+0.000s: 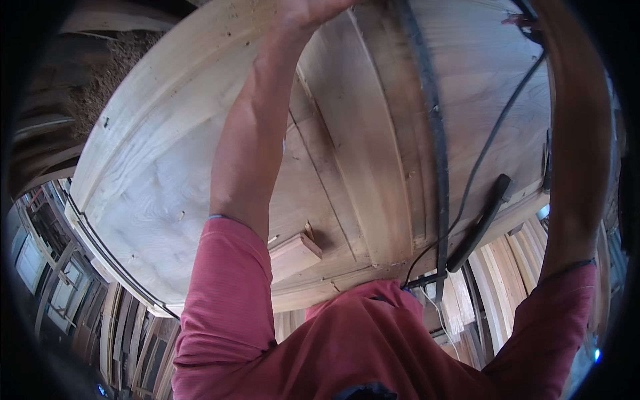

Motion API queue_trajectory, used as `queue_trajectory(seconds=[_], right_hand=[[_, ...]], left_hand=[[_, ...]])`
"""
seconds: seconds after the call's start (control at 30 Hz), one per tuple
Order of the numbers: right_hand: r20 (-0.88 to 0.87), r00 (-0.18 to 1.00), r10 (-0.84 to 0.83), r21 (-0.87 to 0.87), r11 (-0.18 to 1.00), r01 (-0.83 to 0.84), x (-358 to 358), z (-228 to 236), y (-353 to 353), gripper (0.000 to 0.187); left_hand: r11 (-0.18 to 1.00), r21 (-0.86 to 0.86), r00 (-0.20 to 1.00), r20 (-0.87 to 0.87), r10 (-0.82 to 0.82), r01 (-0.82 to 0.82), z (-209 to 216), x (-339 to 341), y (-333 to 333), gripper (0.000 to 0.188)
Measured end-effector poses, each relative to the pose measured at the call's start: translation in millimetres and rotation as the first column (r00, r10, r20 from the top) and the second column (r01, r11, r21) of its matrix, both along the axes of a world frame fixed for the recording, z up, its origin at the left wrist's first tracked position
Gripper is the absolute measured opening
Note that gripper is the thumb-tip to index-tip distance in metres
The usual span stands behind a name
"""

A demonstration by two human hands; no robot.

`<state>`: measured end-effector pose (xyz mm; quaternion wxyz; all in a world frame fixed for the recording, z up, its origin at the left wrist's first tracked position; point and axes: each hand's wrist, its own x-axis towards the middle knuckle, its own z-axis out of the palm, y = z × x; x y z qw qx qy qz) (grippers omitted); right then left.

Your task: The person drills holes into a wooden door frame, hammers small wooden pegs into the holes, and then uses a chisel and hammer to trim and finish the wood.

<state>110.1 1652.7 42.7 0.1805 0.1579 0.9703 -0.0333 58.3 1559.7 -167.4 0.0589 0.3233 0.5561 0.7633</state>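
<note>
A wide pale wooden panel [160, 180], made of joined boards, lies in front of me with my arms stretched over it. My left hand [310, 10] is at the far side above the boards; its fingers are cut off by the upper edge, so any grip is hidden. My right forearm reaches up along the right side, and that hand is out of the picture. Beside that forearm, a dark object [531, 28] with a black cord [490, 137] is partly cut off. The cord runs down across the panel. A dark metal bar [430, 120] crosses the boards lengthwise.
A small wood block [297, 257] lies on the panel by my left sleeve. A black bar-shaped piece [480, 223] rests near the close right edge. Sawdust [117, 80] lies at the far left. Stacked lumber stands at the lower left [133, 340] and right [500, 280].
</note>
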Motion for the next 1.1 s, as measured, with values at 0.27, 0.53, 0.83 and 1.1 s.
queue_trajectory(seconds=[0.27,0.53,0.83,1.1], right_hand=[[0.002,0.989,0.149,-0.252,0.957,-0.143,9.6,44.0,28.5,0.026],[-0.237,0.965,0.114,-0.433,0.876,-0.21,93.8,114.9,53.7,0.039],[-0.027,0.968,-0.25,-0.804,0.58,0.128,284.3,50.7,55.6,0.041],[-0.196,0.844,-0.499,-0.375,0.834,0.406,365.3,8.5,87.6,0.055]], left_hand=[[0.999,0.035,0.999,-0.037,0.021,-0.019,47.4,1.6,2.2,0.094],[0.99,0.115,0.973,-0.224,-0.058,0.086,143.3,25.6,5.0,0.105],[0.911,-0.407,0.802,-0.565,-0.195,-0.066,146.2,144.2,-8.0,0.082],[0.562,-0.825,0.954,-0.212,-0.21,-0.06,59.4,296.3,-13.5,0.088]])
